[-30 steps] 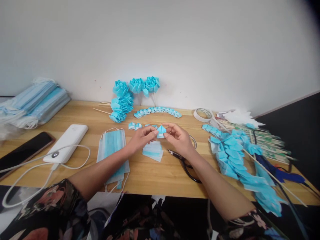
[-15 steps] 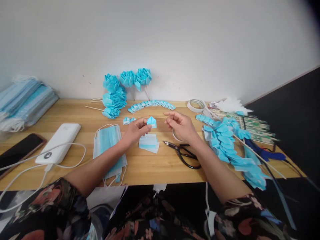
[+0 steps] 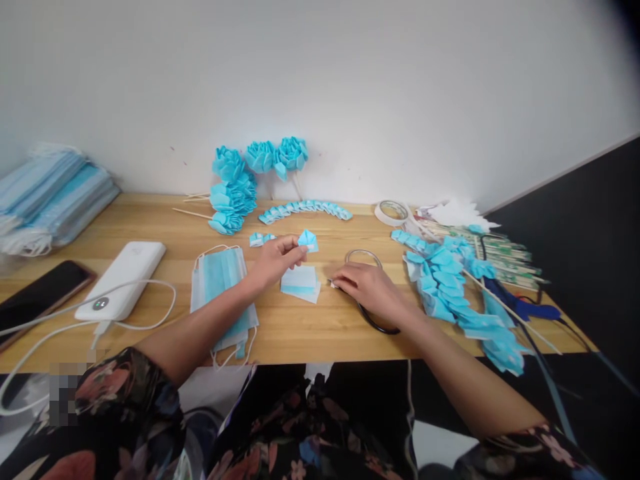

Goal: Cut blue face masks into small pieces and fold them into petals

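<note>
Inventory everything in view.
Folded piece: one, blue, centre
Cut pieces: several, blue, centre
Small folds: two visible, blue, centre
Scissors: one, black, centre right
Ring: one, grey, beyond scissors
Folded row: one, blue, back
Flowers: several, blue, back
Mask pile: one, blue, left
Mask stack: one, blue, far left
Phone: one, black, left
Power bank: one, white, left
Cable: uncertain, white, left
Tape roll: one, white, back
Scraps: uncertain, white, back right
Petal strips: several, blue, right
Slim packets: several, green, right
Loose stick: one, pale, right
Tool: one, blue, right
Table: one, brown, below
Left hand: one, holding folded piece
Right hand: one, over scissors
</note>
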Available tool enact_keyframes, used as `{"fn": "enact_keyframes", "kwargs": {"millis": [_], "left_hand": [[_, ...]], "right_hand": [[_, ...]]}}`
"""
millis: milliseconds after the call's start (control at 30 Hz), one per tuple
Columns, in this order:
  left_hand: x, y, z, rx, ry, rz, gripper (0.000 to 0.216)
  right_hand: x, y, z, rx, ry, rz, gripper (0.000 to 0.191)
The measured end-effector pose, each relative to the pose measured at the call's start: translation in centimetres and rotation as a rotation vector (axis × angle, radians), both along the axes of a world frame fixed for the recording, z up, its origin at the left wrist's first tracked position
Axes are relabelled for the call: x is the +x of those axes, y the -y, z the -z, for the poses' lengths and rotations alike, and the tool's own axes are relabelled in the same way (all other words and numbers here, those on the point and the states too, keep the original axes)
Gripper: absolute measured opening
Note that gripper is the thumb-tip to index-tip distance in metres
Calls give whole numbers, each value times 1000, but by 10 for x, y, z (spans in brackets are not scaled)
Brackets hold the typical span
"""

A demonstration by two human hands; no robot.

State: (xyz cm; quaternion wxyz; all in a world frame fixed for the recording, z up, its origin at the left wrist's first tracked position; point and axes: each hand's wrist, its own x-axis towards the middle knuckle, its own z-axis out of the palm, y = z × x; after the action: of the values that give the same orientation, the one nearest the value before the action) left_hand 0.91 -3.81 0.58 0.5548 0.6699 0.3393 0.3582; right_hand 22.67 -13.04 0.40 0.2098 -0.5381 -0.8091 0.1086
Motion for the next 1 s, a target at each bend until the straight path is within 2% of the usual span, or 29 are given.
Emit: {"fn": "enact_keyframes", "kwargs": {"millis": [333,500,567,733,867,1000], "left_hand": [[-1,-1,4,-1,-38,16,28],[-1,0,1,-79,-19,28,29],[0,1,0,-107,-4,52,30],[0,1,1,-153,-8,124,32],[0,2,-1,-187,-36,147,31],[1,3,-2,-220,-46,182,31]], "right_hand": [[-5,0,7,-28,-6,117,14],[-4,-1,13,-78,-175,205,10],[-3,-2,11,-53,-283,227,11],[-6,-8,-11,198,-430,239,11],[-14,-23,-33,507,-355,83,11],[-18,-41,-38,721,-216,-81,19]]}}
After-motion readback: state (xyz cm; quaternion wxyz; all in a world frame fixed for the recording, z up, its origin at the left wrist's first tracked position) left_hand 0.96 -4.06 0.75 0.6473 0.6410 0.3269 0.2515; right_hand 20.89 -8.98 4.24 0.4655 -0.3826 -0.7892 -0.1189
